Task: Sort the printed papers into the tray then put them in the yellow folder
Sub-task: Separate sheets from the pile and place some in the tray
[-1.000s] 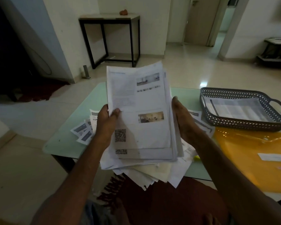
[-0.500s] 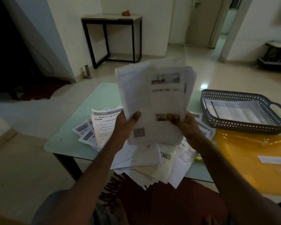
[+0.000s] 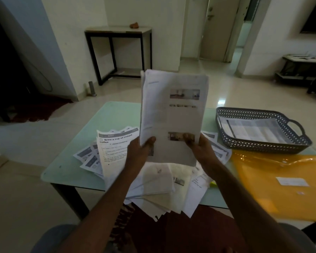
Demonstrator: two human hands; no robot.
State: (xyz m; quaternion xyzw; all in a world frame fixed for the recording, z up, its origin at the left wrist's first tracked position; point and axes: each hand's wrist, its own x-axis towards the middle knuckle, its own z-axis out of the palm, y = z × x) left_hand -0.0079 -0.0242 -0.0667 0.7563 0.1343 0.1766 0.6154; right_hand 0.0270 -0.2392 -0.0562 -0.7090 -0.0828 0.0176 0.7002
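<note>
1. In the centre of the frame, a stack of printed papers (image 3: 173, 115) stands upright above the table (image 3: 113, 114), held by both hands.
2. The left hand (image 3: 138, 154) pinches the lower left edge of the stack, with the thumb on the front sheet.
3. The right hand (image 3: 201, 150) pinches the lower right edge, and its thumb lies on a small printed photo.
4. Most of the stack rises above the two hands.
5. Below the hands, loose papers (image 3: 115, 152) lie spread on the table, and some hang over its lower edge.
6. At the right of the frame, the tray (image 3: 259, 145) holds a printed sheet (image 3: 254, 130), well apart from the right hand.
7. The yellow folder (image 3: 281, 189) lies flat at the lower right, just below the tray.
</note>
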